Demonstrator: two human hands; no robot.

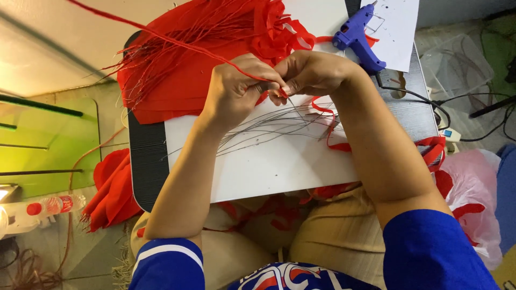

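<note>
My left hand (236, 88) and my right hand (312, 72) meet over a white sheet (269, 166) on a small dark table (145, 161). Both pinch the end of a thin wire wrapped in red paper (161, 37), which runs up and left out of view. Bare grey wires (269, 129) lie fanned on the white sheet just below my hands. A pile of red paper and red-wrapped wires (183, 70) lies behind my left hand. A loose red ribbon strip (328, 115) curls beside my right wrist.
A blue glue gun (357, 37) rests on white paper at the table's far right, its black cord (424, 102) trailing right. More red paper (110, 188) lies on the floor at left, near a plastic bottle (48, 207). A pink plastic bag (473, 198) sits at right.
</note>
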